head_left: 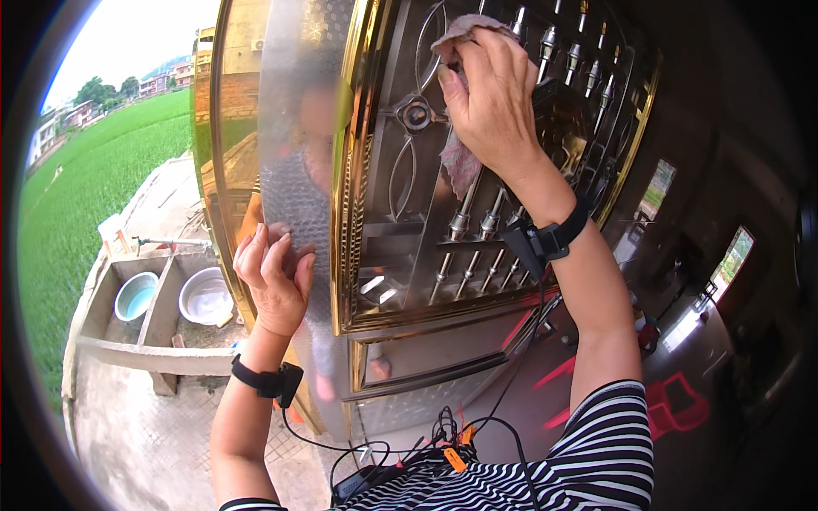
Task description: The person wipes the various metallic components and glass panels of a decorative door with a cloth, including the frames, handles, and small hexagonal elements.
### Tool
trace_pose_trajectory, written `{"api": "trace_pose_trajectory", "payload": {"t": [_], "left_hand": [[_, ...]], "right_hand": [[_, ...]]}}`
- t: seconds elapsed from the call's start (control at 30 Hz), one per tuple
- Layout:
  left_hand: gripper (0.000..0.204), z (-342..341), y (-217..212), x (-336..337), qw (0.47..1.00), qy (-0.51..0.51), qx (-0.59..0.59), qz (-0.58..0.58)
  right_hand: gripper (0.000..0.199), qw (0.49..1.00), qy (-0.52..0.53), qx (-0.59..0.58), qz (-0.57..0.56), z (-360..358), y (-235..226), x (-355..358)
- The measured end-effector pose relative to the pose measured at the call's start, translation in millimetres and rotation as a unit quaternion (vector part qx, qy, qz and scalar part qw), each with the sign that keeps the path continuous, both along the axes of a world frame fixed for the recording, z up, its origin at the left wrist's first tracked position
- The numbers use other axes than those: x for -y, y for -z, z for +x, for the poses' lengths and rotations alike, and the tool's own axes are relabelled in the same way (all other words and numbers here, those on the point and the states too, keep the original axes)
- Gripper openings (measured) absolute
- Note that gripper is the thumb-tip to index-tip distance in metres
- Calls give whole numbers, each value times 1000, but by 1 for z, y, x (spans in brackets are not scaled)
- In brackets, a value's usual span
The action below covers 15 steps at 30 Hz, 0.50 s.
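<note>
My right hand (pixel 498 106) is closed around a crumpled pinkish-grey cloth (pixel 461 166). It presses the cloth against the upper part of a metal door (pixel 396 281) with gold trim and ornamental bars. A round scroll ornament (pixel 415 115) sits just left of that hand. Lower and to the left, my left hand (pixel 274 277) is at the door's shiny edge panel (pixel 294 204), with its fingers loosely bent and apart and nothing in them. Whether its fingertips touch the panel I cannot tell. Both wrists wear black bands with small boxes.
Black cables (pixel 511 422) hang from the wrist boxes across my front. Outside at left stands a concrete trough (pixel 128 351) with a pale green basin (pixel 136 296) and a white basin (pixel 204 298). A red plastic chair (pixel 677 407) stands inside, on the right.
</note>
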State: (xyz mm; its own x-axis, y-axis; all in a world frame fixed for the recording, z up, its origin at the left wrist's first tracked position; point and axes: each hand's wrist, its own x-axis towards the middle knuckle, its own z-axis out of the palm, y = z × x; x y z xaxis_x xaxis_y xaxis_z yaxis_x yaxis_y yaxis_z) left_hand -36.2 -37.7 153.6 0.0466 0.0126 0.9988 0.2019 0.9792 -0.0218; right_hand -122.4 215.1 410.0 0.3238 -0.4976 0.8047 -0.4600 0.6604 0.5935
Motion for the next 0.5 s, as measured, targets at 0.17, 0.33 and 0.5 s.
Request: {"api": "trace_pose_trajectory", "payload": {"t": [0.17, 0.33, 0.5], "left_hand": [[50, 0, -2, -1, 1000, -4, 7, 1], [48, -1, -3, 0, 1000, -12, -8, 12], [51, 1, -6, -1, 1000, 3, -22, 5]], "right_hand": [[23, 997, -36, -61, -31, -1, -5, 6], [25, 999, 19, 16, 27, 18, -6, 17], [22, 997, -16, 71, 11, 20, 15, 18]]}}
